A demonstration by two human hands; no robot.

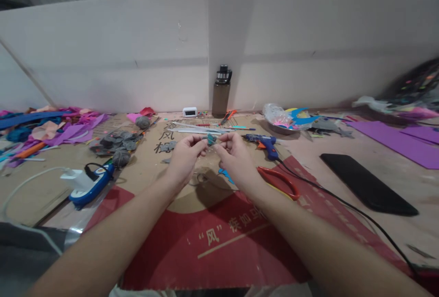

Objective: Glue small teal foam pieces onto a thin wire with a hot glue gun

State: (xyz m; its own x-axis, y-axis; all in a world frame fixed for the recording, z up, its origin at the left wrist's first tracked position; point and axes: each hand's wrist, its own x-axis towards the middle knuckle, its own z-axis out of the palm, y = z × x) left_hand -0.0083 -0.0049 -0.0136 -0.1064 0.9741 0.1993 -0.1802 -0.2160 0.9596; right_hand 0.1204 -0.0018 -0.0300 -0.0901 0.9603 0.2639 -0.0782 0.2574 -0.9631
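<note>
Above the cardboard sheet (185, 203), my left hand (188, 154) and my right hand (236, 156) meet close together. Between their fingertips is a small teal piece (211, 140), too small to name, with some grey about it. Thumb and fingers of both hands are pinched on it. Under my right wrist lies a blue cut-out (226, 176), partly hidden. Beside that wrist are red-handled pliers or scissors (283, 182), their working end covered by my arm. A blue glue gun (265, 144) lies just beyond my right hand.
Grey felt scraps and yarn (118, 144) lie left, near a blue power strip (94, 187). A dark bottle (221, 93) stands by the back wall. A bowl (291, 128) of craft bits and a black phone (366, 182) are right. The glue gun's cord (329, 189) runs toward the front right.
</note>
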